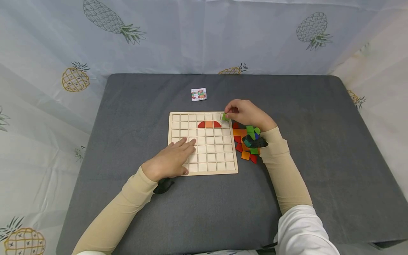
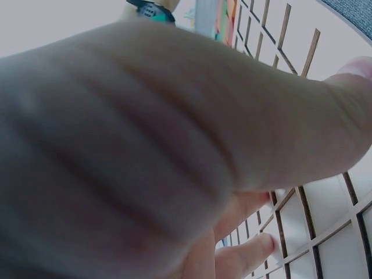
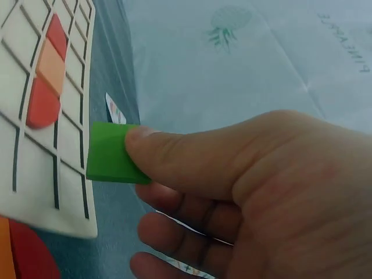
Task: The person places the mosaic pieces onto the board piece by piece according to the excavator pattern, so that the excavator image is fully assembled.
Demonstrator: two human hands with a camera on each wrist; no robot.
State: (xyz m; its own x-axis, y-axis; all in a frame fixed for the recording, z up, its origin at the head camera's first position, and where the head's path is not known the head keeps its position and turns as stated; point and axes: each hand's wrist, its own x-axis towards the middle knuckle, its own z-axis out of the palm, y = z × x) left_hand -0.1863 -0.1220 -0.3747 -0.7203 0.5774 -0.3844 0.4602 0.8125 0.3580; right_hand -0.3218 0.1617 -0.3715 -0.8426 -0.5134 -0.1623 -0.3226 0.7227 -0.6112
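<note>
A wooden grid board lies flat on the grey table. In its upper part, an orange square sits between two red quarter-round tiles, all in one row. My right hand pinches a green square tile between thumb and forefinger at the board's top right corner; the other fingers curl loosely behind. My left hand rests on the lower left of the board, fingers spread and nearly straight. In the left wrist view its thumb covers much of the grid.
Loose red, orange, green and blue tiles are heaped right of the board, partly hidden by the right wrist's black strap. A small printed card lies beyond the board. A pineapple-print curtain hangs behind the table.
</note>
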